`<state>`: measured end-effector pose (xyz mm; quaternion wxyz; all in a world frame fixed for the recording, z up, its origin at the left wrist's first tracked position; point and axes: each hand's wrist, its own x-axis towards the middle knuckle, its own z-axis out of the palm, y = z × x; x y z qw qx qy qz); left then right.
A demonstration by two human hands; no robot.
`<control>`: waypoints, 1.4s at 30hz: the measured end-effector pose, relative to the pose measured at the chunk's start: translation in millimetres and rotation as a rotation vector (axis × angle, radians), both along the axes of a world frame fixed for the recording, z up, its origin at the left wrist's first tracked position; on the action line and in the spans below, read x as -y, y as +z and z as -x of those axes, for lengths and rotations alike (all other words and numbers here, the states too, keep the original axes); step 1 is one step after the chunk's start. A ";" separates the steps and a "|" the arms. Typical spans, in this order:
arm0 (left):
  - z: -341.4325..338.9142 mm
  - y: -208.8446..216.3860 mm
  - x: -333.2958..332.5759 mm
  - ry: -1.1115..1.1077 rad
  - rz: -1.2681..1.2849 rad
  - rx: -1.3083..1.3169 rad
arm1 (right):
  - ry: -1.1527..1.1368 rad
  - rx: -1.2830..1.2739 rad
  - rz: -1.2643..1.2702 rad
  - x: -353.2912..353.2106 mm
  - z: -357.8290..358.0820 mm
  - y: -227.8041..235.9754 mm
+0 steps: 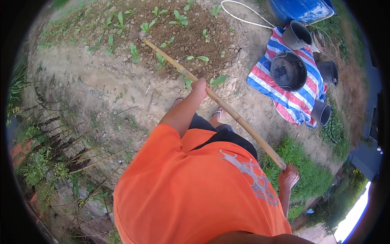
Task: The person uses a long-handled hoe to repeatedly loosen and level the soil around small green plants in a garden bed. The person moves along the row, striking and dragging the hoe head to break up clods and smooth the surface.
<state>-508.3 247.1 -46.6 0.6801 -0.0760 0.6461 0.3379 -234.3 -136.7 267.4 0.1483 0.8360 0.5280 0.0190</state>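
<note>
A long bamboo pole [235, 115] slants across my front, from the planted soil at the upper left to my right side. My left hand [200, 87] is wrapped round its middle part. Farther back, my right hand [289, 177] is closed around the near end, beside my hip. The pole's far end reaches the soil among the leafy seedlings [147, 27]; whether a tool head is fixed there I cannot tell. Close below my left hand's side of the pole, another seedling [218, 80] grows near my feet in flip-flops.
On a red, white and blue striped sheet [262, 77] at the right stand black buckets [297, 34] and a wide black tub [287, 71]. A blue barrel [302, 10] lies behind, near a pale hose [243, 6]. Dry brush [77, 156] covers the left; grass [300, 171] grows at the right.
</note>
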 end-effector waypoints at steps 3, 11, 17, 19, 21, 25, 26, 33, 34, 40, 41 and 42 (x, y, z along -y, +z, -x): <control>-5.7 -32.4 -7.4 -0.030 -0.016 -0.073 | -0.041 -0.096 0.085 4.5 -17.7 -38.1; -27.3 -67.3 12.4 -0.086 -0.012 -0.204 | -0.114 -0.146 0.142 22.4 -50.9 -84.3; -34.6 -92.8 15.8 -0.158 -0.012 -0.343 | -0.150 -0.255 0.208 32.5 -64.3 -99.4; -55.5 -90.8 30.6 -0.155 0.027 -0.386 | -0.192 -0.322 0.230 40.1 -68.2 -90.8; -72.3 -72.1 42.6 -0.174 0.027 -0.295 | -0.168 -0.236 0.202 55.0 -84.2 -82.7; -70.0 -32.0 27.7 -0.003 0.029 -0.159 | -0.081 -0.139 0.128 30.8 -95.4 -75.0; -61.5 -33.8 18.6 0.029 0.008 -0.148 | -0.056 -0.129 0.112 21.7 -97.4 -76.0; -48.7 -62.8 -13.9 0.041 -0.024 -0.158 | 0.044 -0.093 0.011 -20.9 -102.3 -90.5; -56.1 -63.1 -10.2 0.022 -0.005 -0.169 | 0.028 -0.096 0.017 -19.4 -103.5 -89.7; -91.5 -75.9 22.4 0.015 0.037 -0.143 | -0.071 -0.123 0.123 17.4 -131.5 -113.0; -93.4 -80.0 19.8 0.015 0.019 -0.158 | -0.053 -0.144 0.091 19.8 -133.3 -125.6; -93.2 -83.9 17.9 -0.009 0.005 -0.196 | -0.073 -0.161 0.104 24.4 -132.3 -136.3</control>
